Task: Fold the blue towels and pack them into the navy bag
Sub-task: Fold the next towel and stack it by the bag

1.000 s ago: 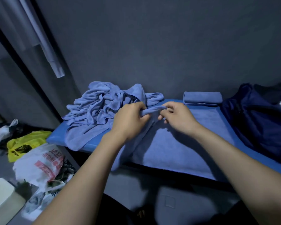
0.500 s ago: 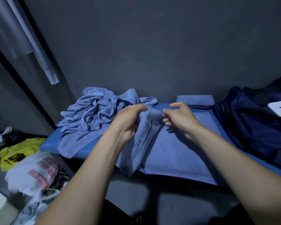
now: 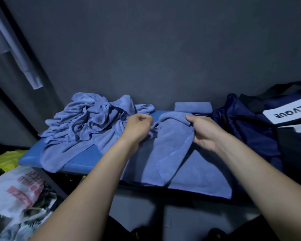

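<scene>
Left of your left hand point(image 3: 139, 125) lies a crumpled towel pile point(image 3: 87, 122); behind your right hand point(image 3: 204, 132) sits a folded towel point(image 3: 193, 107), with the navy bag point(image 3: 250, 134) to its right. Both hands, fingers curled, pinch the top edge of the blue towel point(image 3: 170, 153) stretched between them over the blue bench point(image 3: 80, 161).

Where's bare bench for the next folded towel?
Bare blue bench shows only as a sliver below the crumpled pile. Another sliver sits left of the folded towel. The rest is crowded: spread towel, both hands, navy bag at right.
</scene>
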